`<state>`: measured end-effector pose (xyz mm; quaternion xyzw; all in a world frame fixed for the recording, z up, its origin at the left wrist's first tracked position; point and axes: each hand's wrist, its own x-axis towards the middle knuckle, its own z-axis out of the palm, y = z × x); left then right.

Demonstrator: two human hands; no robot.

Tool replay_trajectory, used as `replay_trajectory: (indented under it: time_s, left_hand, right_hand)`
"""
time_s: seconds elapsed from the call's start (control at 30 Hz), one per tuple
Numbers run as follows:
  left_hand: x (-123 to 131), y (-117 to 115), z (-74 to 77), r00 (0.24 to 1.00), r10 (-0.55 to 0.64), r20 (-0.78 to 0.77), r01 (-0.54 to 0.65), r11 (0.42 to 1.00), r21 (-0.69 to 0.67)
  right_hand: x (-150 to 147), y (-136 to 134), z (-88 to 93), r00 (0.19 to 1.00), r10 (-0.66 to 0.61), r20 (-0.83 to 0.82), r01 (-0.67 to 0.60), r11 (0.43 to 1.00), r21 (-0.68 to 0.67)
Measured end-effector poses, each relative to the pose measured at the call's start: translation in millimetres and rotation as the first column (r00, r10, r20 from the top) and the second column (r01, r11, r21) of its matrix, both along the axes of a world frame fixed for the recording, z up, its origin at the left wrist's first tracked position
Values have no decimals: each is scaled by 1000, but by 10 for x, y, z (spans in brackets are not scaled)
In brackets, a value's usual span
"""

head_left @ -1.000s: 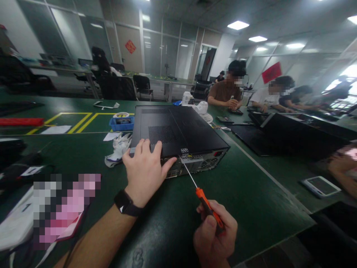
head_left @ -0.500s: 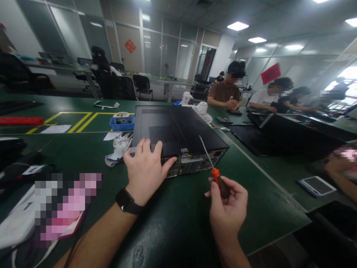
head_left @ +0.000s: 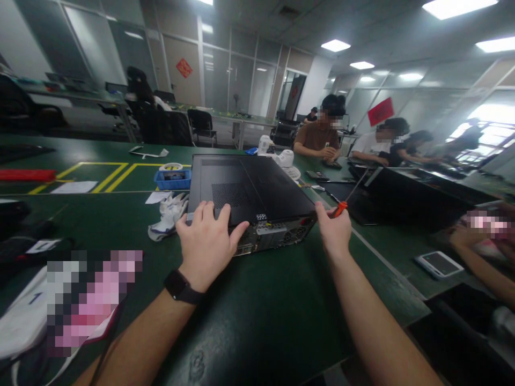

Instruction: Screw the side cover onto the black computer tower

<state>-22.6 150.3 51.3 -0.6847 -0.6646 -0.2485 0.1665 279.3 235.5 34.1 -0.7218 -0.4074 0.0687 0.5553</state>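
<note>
A black computer case [head_left: 257,187] lies flat on the green table [head_left: 281,311], its rear panel facing me. My left hand [head_left: 207,244], with a black watch on the wrist, rests palm down on the case's near left corner. My right hand [head_left: 333,230] is at the case's near right corner and holds an orange-handled screwdriver [head_left: 346,199], whose shaft points up and to the right, away from the case.
White gloves [head_left: 169,214] and a blue tray [head_left: 174,178] lie left of the case. A second black case [head_left: 410,198] and a phone [head_left: 438,264] are to the right. Other people sit along the far side, and another person's arm [head_left: 483,262] is at the right.
My right hand moved up and forward from the table's front to the case's right corner. The screwdriver left the rear panel and swung to point up and right. My left hand stayed put.
</note>
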Motion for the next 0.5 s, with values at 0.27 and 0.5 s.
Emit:
replay_trajectory:
  time_s: [0.27, 0.5]
  left_hand:
    - [-52, 0, 73, 990, -10, 143, 10, 1000, -1]
    - [-239, 65, 143, 979, 35, 200, -20, 997, -77]
  right_hand:
    - [16, 182, -98, 979, 152, -138, -144, 988, 61]
    - [37, 174, -88, 979, 154, -133, -142, 985, 95]
